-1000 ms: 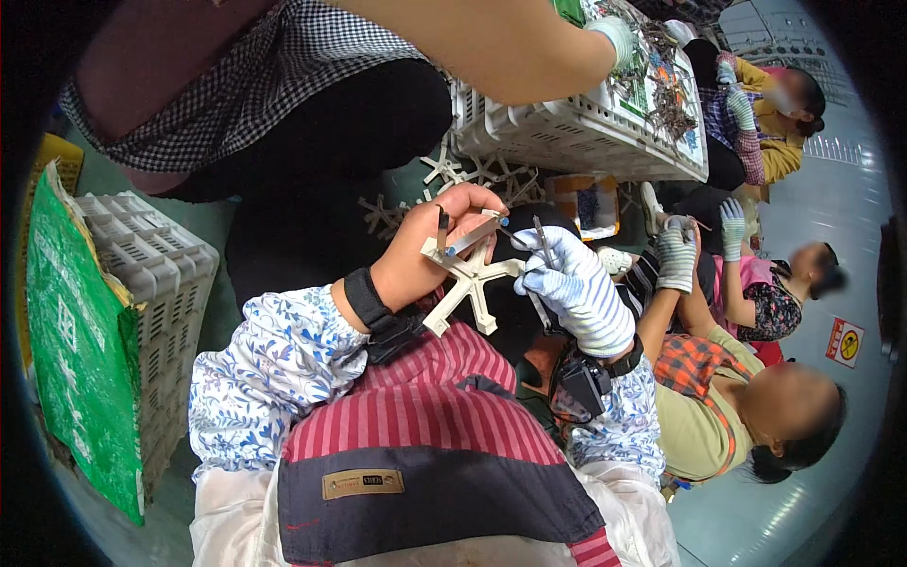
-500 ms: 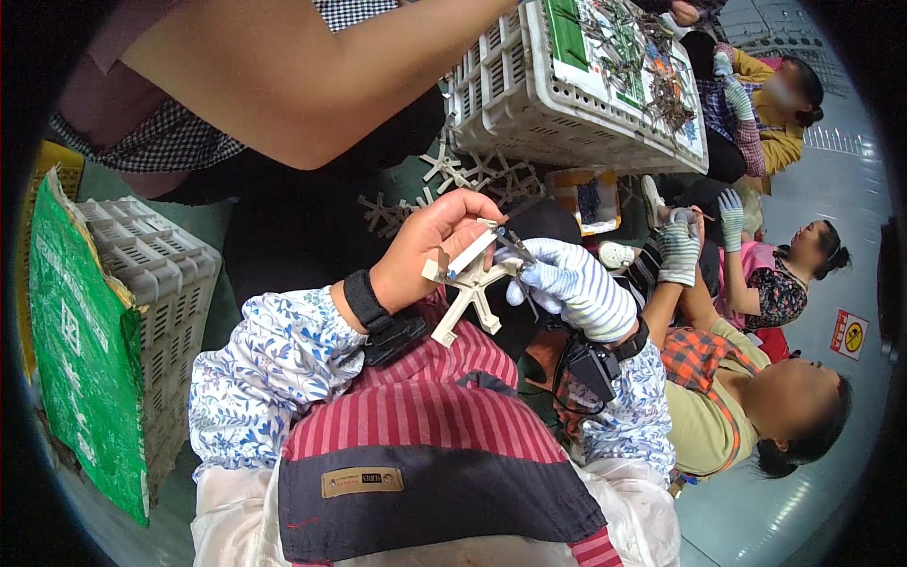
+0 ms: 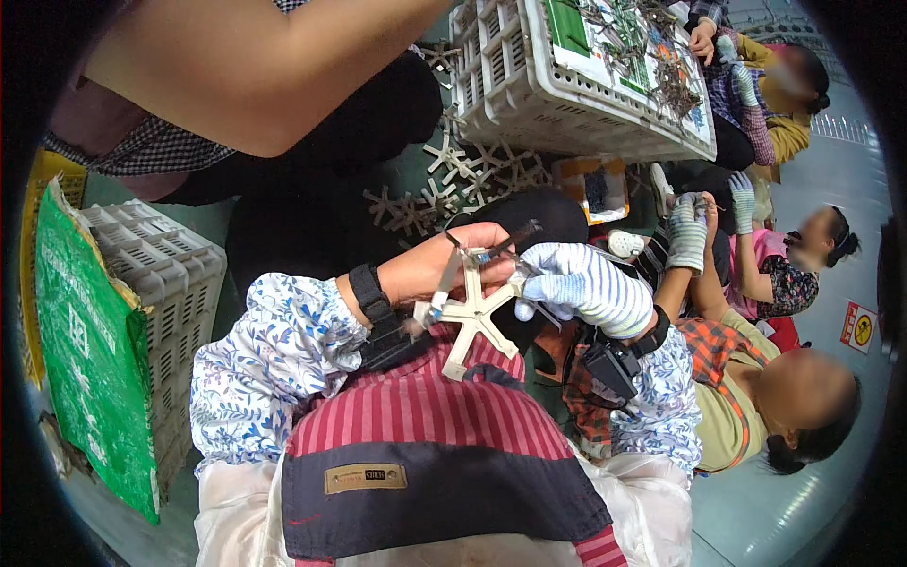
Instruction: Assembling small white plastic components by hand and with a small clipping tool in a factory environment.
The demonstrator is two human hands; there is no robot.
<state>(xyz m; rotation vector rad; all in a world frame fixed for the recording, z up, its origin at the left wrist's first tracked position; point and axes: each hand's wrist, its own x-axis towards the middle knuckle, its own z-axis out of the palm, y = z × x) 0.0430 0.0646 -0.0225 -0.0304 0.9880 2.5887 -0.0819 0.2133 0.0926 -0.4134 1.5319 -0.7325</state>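
A cream five-armed star-shaped piece (image 3: pixel 477 317) is held in front of my striped apron, between both hands. My left hand (image 3: pixel 439 267), bare, is closed round its far arm. Dark thin metal strips (image 3: pixel 515 242), smeared by motion, stick out by my left fingers and along the piece's left side. My right hand (image 3: pixel 590 291), in a blue-and-white striped glove, is closed with its fingertips against the piece's right arm. Its inner fingers are partly hidden.
Several similar star pieces (image 3: pixel 444 163) lie on the floor ahead, beside a small box (image 3: pixel 605 189). A white crate (image 3: pixel 510 76) carries a board heaped with metal strips. Another crate (image 3: pixel 175 283) with a green sheet (image 3: pixel 90 359) stands left. A co-worker's arm (image 3: pixel 255 71) reaches across upper left; others sit right.
The star piece has turned and come slightly nearer to me. Metal strips now stick out farther near my left hand. My right hand has shifted slightly right and nearer.
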